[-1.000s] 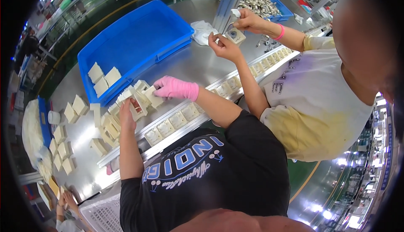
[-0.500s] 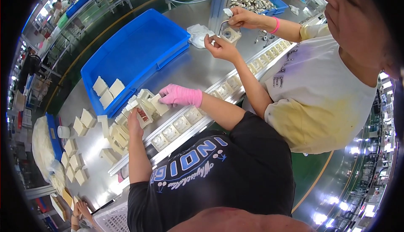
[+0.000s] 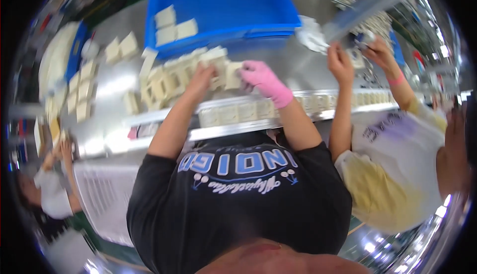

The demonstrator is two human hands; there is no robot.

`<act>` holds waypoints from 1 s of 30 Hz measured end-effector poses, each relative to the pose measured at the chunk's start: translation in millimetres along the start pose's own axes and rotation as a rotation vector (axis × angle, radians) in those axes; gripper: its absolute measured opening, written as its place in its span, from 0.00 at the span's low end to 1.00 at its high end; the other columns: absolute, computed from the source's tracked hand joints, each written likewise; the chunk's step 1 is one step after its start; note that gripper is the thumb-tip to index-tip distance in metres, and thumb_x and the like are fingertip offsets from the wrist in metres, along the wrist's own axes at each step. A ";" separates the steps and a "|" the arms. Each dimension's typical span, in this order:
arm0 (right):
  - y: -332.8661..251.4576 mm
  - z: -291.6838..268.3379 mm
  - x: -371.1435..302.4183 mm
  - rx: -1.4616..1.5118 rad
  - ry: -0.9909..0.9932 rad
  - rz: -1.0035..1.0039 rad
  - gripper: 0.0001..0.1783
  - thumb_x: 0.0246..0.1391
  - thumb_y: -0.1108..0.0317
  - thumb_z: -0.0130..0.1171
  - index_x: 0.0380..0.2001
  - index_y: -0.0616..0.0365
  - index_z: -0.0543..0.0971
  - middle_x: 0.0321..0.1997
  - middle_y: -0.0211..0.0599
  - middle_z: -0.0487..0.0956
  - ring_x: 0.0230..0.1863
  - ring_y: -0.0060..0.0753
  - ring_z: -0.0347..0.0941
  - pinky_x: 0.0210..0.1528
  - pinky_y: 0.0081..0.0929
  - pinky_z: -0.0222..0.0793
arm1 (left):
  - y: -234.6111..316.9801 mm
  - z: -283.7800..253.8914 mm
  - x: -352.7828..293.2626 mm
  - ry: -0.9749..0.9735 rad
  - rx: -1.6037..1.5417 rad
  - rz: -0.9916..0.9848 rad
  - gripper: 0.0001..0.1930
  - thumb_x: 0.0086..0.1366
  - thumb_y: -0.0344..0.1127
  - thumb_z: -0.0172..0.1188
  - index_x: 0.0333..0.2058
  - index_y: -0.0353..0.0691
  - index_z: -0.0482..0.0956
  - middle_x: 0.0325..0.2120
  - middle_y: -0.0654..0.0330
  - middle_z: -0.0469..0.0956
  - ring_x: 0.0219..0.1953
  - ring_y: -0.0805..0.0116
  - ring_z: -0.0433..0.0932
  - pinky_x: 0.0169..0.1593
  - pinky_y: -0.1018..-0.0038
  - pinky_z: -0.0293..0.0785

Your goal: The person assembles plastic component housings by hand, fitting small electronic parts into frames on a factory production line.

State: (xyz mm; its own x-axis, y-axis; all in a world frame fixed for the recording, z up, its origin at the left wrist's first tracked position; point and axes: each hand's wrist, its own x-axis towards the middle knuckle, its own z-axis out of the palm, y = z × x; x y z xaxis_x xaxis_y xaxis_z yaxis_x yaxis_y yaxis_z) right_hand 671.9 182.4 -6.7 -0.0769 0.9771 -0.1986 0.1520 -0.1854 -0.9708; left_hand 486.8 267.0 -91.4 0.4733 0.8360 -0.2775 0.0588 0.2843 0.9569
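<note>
My right hand (image 3: 261,79), in a pink glove, pinches a flat cream plastic cover (image 3: 232,75) by its right edge. Just to the left, my bare left hand (image 3: 201,81) is closed on a cream plastic housing (image 3: 216,79), blurred and partly covered by the fingers. Both hands are above the near side of the metal bench, close together. A crowded row of cream housings (image 3: 166,81) stands beside and behind my left hand. In front of my wrists runs a rail track (image 3: 191,134) carrying a line of cream square boxes (image 3: 233,114).
Behind the row is a large blue bin (image 3: 223,6) with 3 cream pieces (image 3: 174,27) in its left corner. More cream pieces (image 3: 83,91) stand at left. A co-worker's hands (image 3: 343,65) handle parts at right; another person's hands (image 3: 62,149) are far left. A white basket (image 3: 107,194) stands below.
The view has swung, so the bench now lies level across it. My hands stay close together with the cream parts. The co-worker's hands at right have moved apart.
</note>
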 end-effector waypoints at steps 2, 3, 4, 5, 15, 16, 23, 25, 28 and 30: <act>-1.5 7.3 2.1 0.037 -0.002 0.038 0.12 0.49 0.62 0.51 0.28 0.61 0.72 0.17 0.30 0.72 0.17 0.18 0.66 0.19 0.15 0.62 | 23.9 23.8 -19.9 -0.028 -0.095 0.020 0.17 0.61 0.47 0.45 0.43 0.43 0.64 0.34 0.63 0.69 0.35 0.74 0.68 0.38 0.74 0.68; -3.9 11.3 5.2 0.065 0.062 0.057 0.12 0.49 0.63 0.50 0.29 0.62 0.72 0.18 0.30 0.72 0.17 0.17 0.65 0.19 0.15 0.61 | 43.1 33.4 -32.6 -0.041 -0.174 0.012 0.18 0.62 0.48 0.44 0.45 0.43 0.62 0.35 0.62 0.68 0.36 0.74 0.68 0.38 0.74 0.67; 1.0 17.3 8.7 0.057 0.034 0.063 0.12 0.49 0.63 0.50 0.29 0.62 0.72 0.18 0.30 0.72 0.17 0.17 0.65 0.19 0.15 0.61 | 39.0 34.3 -32.8 -0.014 -0.188 0.010 0.18 0.62 0.48 0.44 0.45 0.43 0.62 0.35 0.62 0.68 0.36 0.74 0.68 0.38 0.74 0.67; 8.7 24.5 12.4 -0.069 0.138 -0.068 0.12 0.49 0.64 0.50 0.31 0.63 0.71 0.19 0.30 0.71 0.17 0.17 0.65 0.19 0.15 0.61 | 34.3 34.0 -30.5 -0.027 -0.135 0.066 0.19 0.63 0.48 0.42 0.47 0.43 0.61 0.36 0.63 0.68 0.36 0.75 0.68 0.38 0.75 0.67; 11.4 57.3 9.8 -0.449 0.462 -0.528 0.19 0.46 0.71 0.50 0.43 0.59 0.61 0.17 0.38 0.69 0.17 0.42 0.68 0.21 0.32 0.62 | 21.5 26.9 -27.5 -0.033 -0.089 0.331 0.18 0.65 0.44 0.37 0.49 0.40 0.58 0.40 0.59 0.66 0.38 0.75 0.67 0.39 0.81 0.65; 10.5 55.1 10.6 -0.451 0.463 -0.528 0.19 0.46 0.71 0.50 0.43 0.59 0.61 0.17 0.38 0.69 0.17 0.42 0.68 0.21 0.32 0.62 | 21.3 26.4 -26.8 -0.035 -0.090 0.333 0.18 0.65 0.44 0.37 0.49 0.40 0.58 0.40 0.59 0.66 0.38 0.75 0.67 0.39 0.81 0.65; -5.7 50.5 4.6 -0.382 0.219 -0.362 0.20 0.46 0.73 0.50 0.45 0.60 0.62 0.19 0.37 0.70 0.20 0.35 0.69 0.23 0.28 0.63 | 18.6 29.4 -22.0 -0.109 -0.284 0.154 0.21 0.63 0.45 0.42 0.49 0.40 0.57 0.40 0.60 0.66 0.38 0.75 0.67 0.37 0.79 0.67; -8.3 50.4 1.7 -0.285 0.156 -0.378 0.21 0.46 0.72 0.50 0.46 0.60 0.62 0.20 0.36 0.71 0.21 0.31 0.69 0.24 0.26 0.63 | 18.2 28.7 -21.0 -0.123 -0.239 0.147 0.22 0.62 0.46 0.44 0.49 0.39 0.56 0.39 0.60 0.67 0.39 0.75 0.67 0.37 0.79 0.68; -16.7 43.7 -2.0 -0.165 0.067 -0.236 0.21 0.46 0.73 0.50 0.47 0.61 0.64 0.23 0.31 0.71 0.22 0.21 0.66 0.25 0.21 0.63 | 13.0 25.5 -18.0 -0.181 -0.283 0.110 0.23 0.60 0.44 0.48 0.48 0.37 0.56 0.39 0.58 0.67 0.41 0.74 0.67 0.33 0.77 0.70; -12.8 37.7 -0.5 -0.060 0.064 -0.179 0.19 0.47 0.73 0.50 0.45 0.61 0.67 0.23 0.28 0.70 0.22 0.16 0.64 0.27 0.17 0.63 | 12.3 23.6 -17.5 -0.150 -0.174 0.119 0.22 0.59 0.42 0.49 0.47 0.36 0.56 0.35 0.55 0.70 0.35 0.71 0.73 0.25 0.75 0.72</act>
State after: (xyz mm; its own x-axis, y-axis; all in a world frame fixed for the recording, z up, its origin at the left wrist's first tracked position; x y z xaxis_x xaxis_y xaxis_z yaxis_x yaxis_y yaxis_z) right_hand 632.8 180.4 0.8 -0.0456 0.9989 -0.0127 0.1997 -0.0033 -0.9799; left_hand 500.0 244.8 -72.8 0.5935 0.7934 -0.1353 -0.1514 0.2752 0.9494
